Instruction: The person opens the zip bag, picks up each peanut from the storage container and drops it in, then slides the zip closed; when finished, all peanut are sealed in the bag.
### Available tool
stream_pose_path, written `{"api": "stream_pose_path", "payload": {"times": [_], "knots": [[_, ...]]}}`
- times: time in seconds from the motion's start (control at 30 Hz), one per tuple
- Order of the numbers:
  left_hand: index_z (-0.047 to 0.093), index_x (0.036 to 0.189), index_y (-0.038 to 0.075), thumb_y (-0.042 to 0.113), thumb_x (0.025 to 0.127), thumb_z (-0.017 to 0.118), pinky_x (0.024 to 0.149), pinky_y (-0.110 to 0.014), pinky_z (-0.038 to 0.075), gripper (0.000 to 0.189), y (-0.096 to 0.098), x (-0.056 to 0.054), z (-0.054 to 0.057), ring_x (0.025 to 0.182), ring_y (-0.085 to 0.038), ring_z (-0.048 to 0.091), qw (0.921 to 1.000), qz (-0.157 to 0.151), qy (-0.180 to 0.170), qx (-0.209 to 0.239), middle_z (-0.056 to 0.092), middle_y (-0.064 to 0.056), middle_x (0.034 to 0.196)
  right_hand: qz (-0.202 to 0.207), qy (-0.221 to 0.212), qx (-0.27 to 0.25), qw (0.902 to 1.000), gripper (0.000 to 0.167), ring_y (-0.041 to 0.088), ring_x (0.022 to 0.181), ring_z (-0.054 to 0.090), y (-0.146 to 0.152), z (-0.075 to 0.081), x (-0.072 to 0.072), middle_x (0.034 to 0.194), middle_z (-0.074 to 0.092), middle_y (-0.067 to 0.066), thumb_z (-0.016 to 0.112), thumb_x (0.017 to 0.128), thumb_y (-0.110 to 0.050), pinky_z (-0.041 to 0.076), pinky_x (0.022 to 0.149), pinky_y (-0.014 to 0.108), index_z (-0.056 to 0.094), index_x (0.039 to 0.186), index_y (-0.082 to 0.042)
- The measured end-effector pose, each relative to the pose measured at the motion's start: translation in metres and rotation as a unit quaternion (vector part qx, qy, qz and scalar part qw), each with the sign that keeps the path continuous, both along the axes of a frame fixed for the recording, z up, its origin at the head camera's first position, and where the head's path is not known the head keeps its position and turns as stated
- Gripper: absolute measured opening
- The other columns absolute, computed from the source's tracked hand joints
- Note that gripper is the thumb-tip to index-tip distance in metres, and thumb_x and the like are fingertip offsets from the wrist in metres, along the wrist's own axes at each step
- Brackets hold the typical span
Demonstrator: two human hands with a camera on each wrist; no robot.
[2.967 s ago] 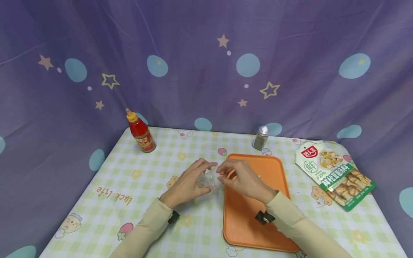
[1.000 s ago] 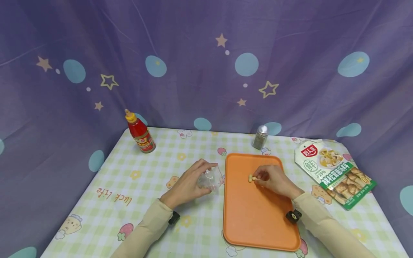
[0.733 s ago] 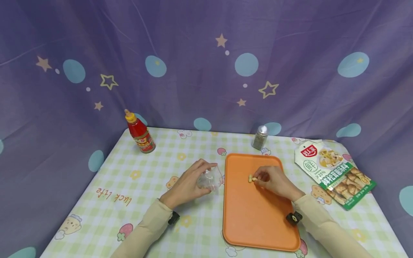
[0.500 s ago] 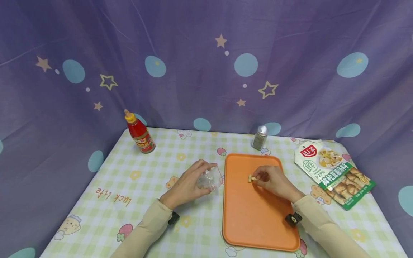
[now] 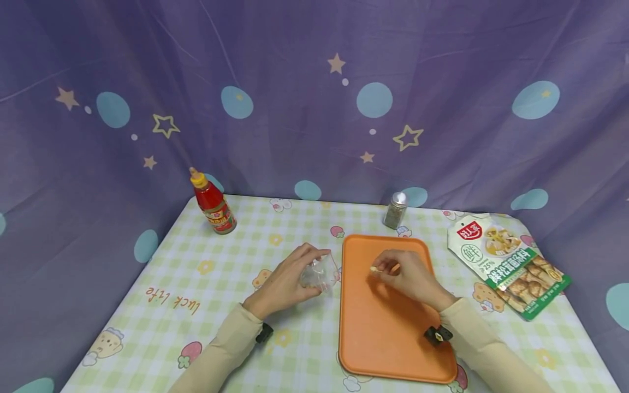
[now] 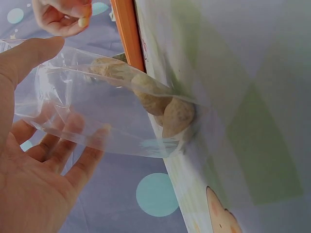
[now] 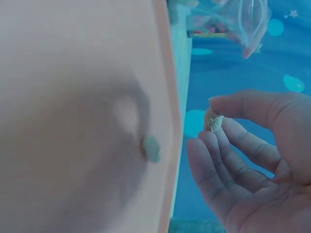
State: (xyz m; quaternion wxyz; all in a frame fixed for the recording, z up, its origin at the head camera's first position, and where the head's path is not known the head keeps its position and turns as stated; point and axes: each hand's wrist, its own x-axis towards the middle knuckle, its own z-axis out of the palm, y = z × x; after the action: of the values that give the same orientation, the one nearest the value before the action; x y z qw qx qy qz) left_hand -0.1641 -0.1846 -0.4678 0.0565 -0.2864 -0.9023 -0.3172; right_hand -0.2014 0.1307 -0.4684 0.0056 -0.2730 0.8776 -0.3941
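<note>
Since half a second ago, in the head view, the right hand [image 5: 408, 277] has slid slightly towards nine o'clock over the orange tray [image 5: 393, 344], bringing the held peanut [image 5: 375, 268] along, while the left hand [image 5: 290, 281] has stayed put around the clear bag [image 5: 321, 272]; from the peanut, the bag sits at nine o'clock, a short way off. A level, unhurried path that way would likely serve best. The left wrist view shows the left thumb and fingers curved round the bag, with bagged peanuts [image 6: 150, 99] at its three o'clock end; keeping thumb and fingers apart should help the mouth stay wide. In the right wrist view, the right thumb and fingertips pinch the peanut clear of the tray; a blurred lump [image 7: 151, 148] lies on it at eight o'clock from the fingertips. Light pressure should suffice.
</note>
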Motion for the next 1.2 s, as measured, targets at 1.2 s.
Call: {"api": "stream_pose_path", "payload": {"times": [1.2], "knots": [[0.054, 0.15, 0.017, 0.017, 0.082, 0.087, 0.092, -0.036, 0.055, 0.076, -0.001, -0.001, -0.001, 0.11, -0.012, 0.056, 1.0, -0.009, -0.003, -0.001, 0.059, 0.001, 0.128, 0.069, -0.003, -0.037, 0.9969, 0.011, 0.003, 0.08, 0.065, -0.077, 0.035, 0.018, 0.09, 0.072, -0.008, 0.08, 0.093, -0.021, 0.061, 0.072, 0.029, 0.076, 0.103, -0.019]]}}
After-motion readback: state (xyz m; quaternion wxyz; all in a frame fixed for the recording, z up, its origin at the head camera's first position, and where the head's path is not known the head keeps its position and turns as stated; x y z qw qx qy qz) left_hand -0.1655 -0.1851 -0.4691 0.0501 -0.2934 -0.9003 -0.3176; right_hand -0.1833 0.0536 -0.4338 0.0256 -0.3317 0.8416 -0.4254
